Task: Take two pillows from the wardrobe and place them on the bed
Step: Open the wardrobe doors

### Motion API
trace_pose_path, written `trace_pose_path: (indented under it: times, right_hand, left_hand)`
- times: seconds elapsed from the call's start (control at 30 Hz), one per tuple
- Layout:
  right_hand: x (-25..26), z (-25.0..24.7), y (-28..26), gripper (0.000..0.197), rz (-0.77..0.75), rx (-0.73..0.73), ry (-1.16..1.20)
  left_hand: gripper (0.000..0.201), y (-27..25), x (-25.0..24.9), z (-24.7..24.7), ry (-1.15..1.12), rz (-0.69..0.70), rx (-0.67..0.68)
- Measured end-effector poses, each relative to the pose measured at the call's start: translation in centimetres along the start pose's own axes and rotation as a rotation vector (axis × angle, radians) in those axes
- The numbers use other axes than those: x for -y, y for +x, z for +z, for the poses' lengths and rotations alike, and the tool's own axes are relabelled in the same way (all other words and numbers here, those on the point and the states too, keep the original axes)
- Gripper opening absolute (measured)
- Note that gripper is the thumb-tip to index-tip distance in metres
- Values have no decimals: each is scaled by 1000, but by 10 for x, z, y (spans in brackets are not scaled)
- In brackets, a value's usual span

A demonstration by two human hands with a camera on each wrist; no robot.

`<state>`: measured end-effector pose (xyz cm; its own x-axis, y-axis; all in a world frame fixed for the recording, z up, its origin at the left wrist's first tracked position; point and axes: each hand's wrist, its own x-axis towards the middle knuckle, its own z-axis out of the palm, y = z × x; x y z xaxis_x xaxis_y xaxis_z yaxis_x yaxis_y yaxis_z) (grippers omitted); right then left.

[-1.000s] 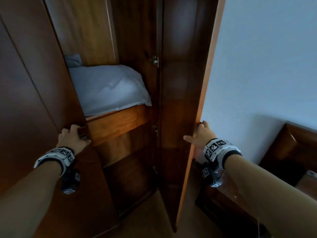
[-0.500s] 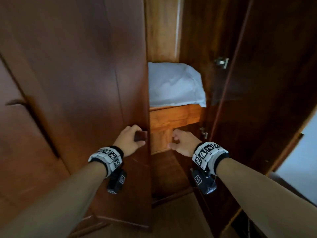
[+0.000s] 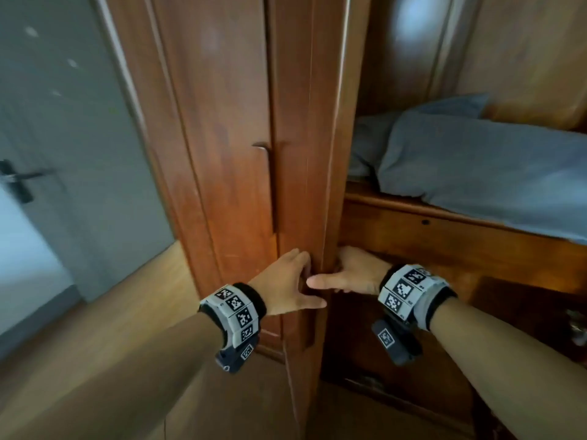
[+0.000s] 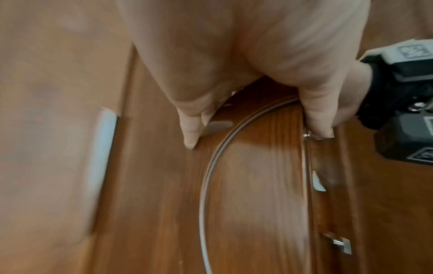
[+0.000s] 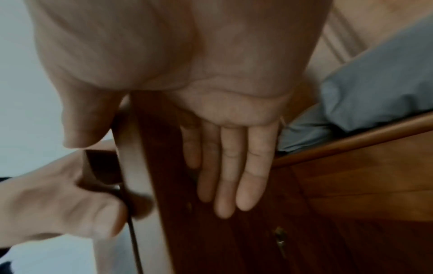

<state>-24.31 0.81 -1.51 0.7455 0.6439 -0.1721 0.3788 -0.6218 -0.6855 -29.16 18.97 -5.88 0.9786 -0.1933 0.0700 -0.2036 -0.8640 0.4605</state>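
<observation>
Gripping brown wooden wardrobe door [image 3: 298,154] edge: left hand [image 3: 286,285] outside, right hand [image 3: 355,274] flat inside. Grey pillows [image 3: 476,160] lying up-right of right hand, long axis along shelf [image 3: 397,203].

no readable text, only coded square markers on wristbands [image 3: 236,311]

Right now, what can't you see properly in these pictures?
- Second pillow: head view, only a corner shows behind the front pillow.
- Front pillow's right end: cut off by the picture edge.
- Bed: in no view.
- Left hand fingertips: head view, hidden at the door edge; the left wrist view is blurred.
- Right hand fingers: head view, hidden behind the door; the right wrist view shows them flat on its inner face.
</observation>
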Motion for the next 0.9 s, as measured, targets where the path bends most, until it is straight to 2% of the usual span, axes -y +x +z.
trace_pose_path:
  times: [0.1, 0.2, 0.3, 0.4, 0.47, 0.57, 0.63, 0.7, 0.77, 0.9]
  right_hand:
    - [16, 18, 16, 43, -98, 51, 4]
    - [31, 34, 28, 39, -174, 118, 82]
    - [49, 49, 35, 55, -239, 184, 100]
    - [59, 62, 40, 58, -297, 193, 63]
    - [58, 67, 42, 57, -309, 189, 35]
    - [46, 62, 44, 53, -316, 164, -19]
    - [34, 52, 44, 50, -314, 146, -58]
    - [19, 39, 42, 48, -293, 117, -91]
    - [3, 21, 42, 47, -258, 78, -113]
    - [-34, -23, 38, 43, -175, -38, -97]
  left_hand:
    - [74, -35, 24, -14, -27, -156, -77]
    - [77, -67, 44, -31, -134, -303, -157]
    - [65, -91, 52, -47, -144, -447, -228]
    - [42, -103, 58, -58, -58, -582, -329]
    - [33, -106, 59, -62, -27, -650, -372]
    - [44, -111, 61, -64, 67, -757, -376]
    - [49, -111, 59, -65, 195, -829, -305]
    - [37, -107, 51, -68, 296, -857, -197]
    - [33, -93, 36, -69, 331, -835, -124]
    - [32, -34, 9, -69, 269, -722, -169]
